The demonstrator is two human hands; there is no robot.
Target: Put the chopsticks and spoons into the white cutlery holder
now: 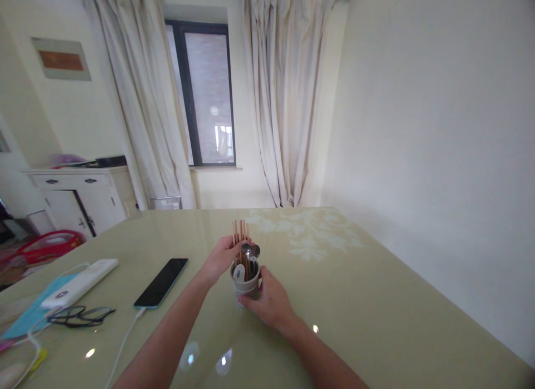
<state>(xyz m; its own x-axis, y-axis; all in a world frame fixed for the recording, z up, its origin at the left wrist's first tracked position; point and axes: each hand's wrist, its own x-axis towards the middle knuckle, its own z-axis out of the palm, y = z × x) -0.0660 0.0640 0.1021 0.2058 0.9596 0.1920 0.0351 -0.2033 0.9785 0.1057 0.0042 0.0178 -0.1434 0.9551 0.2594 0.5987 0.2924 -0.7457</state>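
Observation:
A small light-coloured utensil cup [246, 288] stands on the table in front of me. Several wooden chopsticks [241, 231] rise from it, together with two metal spoons [251, 251] and a pale spoon [238, 273]. My right hand [271, 300] is wrapped round the right side and front of the cup. Behind the spoons, my left hand [223, 255] is closed at the chopsticks, its thumb lying across them. Its fingertips are partly hidden by the chopsticks and spoons.
A smartphone [162, 283] on a charging cable lies left of my left arm. Farther left are black-framed glasses [80, 316], a white power strip [81, 283] and a blue sheet [35, 306]. The glossy table [376, 322] meets a wall on the right.

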